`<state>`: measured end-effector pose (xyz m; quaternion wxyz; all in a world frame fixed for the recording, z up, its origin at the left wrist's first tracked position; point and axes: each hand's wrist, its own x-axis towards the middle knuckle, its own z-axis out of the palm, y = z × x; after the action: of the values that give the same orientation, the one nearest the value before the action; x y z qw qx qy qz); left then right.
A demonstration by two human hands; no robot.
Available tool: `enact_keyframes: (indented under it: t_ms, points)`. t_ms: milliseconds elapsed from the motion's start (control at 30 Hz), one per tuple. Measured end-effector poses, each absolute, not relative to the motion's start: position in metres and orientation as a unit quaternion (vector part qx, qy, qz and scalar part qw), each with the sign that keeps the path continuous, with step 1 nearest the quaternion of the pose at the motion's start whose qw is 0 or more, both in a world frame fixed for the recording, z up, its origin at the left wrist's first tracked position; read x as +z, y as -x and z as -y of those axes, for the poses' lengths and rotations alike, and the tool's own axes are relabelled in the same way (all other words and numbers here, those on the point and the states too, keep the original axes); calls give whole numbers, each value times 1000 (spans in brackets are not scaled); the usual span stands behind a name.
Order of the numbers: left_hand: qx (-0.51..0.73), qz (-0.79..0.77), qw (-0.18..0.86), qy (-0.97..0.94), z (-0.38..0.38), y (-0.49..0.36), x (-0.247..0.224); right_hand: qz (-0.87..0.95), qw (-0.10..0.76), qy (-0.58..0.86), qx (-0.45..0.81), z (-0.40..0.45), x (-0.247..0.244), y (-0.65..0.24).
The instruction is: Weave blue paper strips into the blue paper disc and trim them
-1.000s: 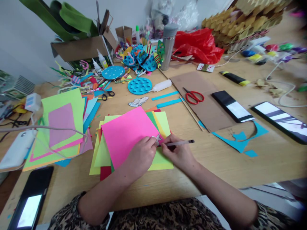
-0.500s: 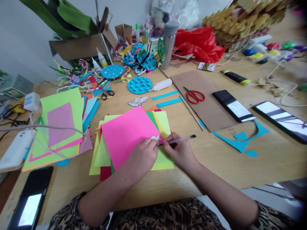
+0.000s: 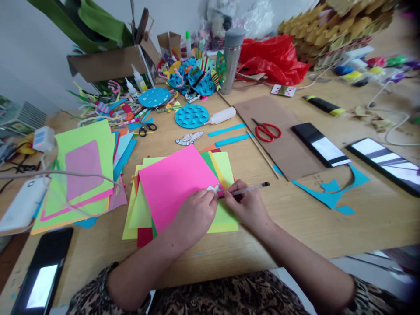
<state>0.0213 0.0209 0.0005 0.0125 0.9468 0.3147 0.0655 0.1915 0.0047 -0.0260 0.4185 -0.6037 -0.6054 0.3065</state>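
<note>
A bright pink sheet [image 3: 173,183] lies tilted on a stack of yellow, green and red papers [image 3: 226,218]. Near its right corner is a small white paper cutout [image 3: 215,189], partly hidden by my left hand [image 3: 200,208], whose bent fingers press it down on the pink sheet. My right hand [image 3: 246,201] is closed around a slim pen [image 3: 252,189], its dark end pointing up to the right. The tip is beside the cutout, close to my left fingertips, and is mostly hidden.
Fish cutouts [image 3: 189,138], blue strips [image 3: 232,139] and a glue bottle [image 3: 223,115] lie beyond the stack. Red scissors [image 3: 267,131] rest on cardboard [image 3: 278,153], with two phones [image 3: 321,144] [image 3: 387,164] to the right. More colored paper [image 3: 82,131] is at left.
The pen's dark end has shifted slightly up and to the right, with my right hand still around it. My left hand has barely moved.
</note>
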Motion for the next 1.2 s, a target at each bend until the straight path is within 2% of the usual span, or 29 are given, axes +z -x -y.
enact_keyframes:
  t_ms: [1200]
  points:
    - [56, -312, 3, -948, -21, -23, -1, 610, 457, 568, 312, -8, -25, -191]
